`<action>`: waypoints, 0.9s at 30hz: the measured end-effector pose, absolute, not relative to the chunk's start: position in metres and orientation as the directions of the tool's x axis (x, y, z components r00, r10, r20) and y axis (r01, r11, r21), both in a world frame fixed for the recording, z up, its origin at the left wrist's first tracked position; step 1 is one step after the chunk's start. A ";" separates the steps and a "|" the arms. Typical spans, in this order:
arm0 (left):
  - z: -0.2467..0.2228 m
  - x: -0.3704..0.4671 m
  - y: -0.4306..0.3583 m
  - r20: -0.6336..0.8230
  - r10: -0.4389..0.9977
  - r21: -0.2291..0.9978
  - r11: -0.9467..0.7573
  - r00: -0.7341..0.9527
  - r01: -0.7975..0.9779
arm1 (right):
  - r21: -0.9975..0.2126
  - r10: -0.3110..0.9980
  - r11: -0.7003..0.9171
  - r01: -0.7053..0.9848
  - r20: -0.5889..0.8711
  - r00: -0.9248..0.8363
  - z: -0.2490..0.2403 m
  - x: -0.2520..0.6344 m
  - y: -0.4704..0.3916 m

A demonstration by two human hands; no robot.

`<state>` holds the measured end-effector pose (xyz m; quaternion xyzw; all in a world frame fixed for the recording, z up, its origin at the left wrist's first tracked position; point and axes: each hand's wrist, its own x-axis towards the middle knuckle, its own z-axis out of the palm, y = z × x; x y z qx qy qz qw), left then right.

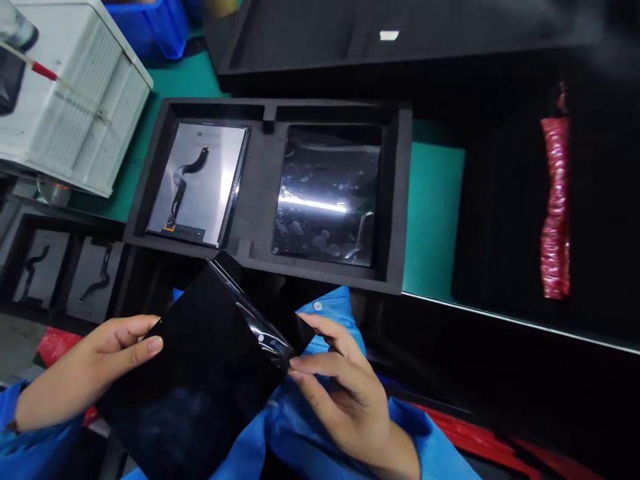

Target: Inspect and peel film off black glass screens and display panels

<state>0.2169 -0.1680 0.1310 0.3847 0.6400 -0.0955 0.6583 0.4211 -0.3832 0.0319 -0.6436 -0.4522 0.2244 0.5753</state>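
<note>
A dark, glossy flat panel (200, 373) is held tilted in front of my body. My left hand (107, 357) pinches its left edge between thumb and fingers. At the panel's right edge, my right hand (345, 393) pinches a clear, shiny film (257, 327), which is partly lifted along that edge. Beyond the hands lies a dark grey foam tray (257, 193) with two compartments. The left one holds a silver-backed screen (197, 183) with a black ribbon cable; the right one holds a black glass panel (327, 197) with whitish spots.
A white slatted bin (90, 113) stands at the upper left, near a blue crate (147, 30). More screens (45, 267) sit in trays at the left. A red wrapped strip (555, 210) lies on the black surface at the right. Green mat (435, 213) shows beside the tray.
</note>
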 end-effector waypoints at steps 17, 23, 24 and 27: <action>0.125 0.211 -0.162 -0.933 0.298 0.358 0.732 0.199 0.580 | -0.945 0.847 0.034 0.326 0.201 0.493 0.033 0.418 -0.382; 0.121 0.210 -0.159 -0.892 0.301 0.451 0.647 0.338 0.615 | -0.997 0.785 -0.003 0.078 0.046 0.617 0.031 0.411 -0.379; 0.119 0.206 -0.159 -0.871 0.300 0.488 0.620 0.389 0.614 | -1.000 0.787 -0.019 -0.020 -0.027 0.616 0.031 0.410 -0.378; 0.109 0.187 -0.163 -0.772 0.350 0.625 0.573 0.530 0.531 | -0.936 0.841 -0.169 -0.308 -0.300 0.449 0.031 0.411 -0.371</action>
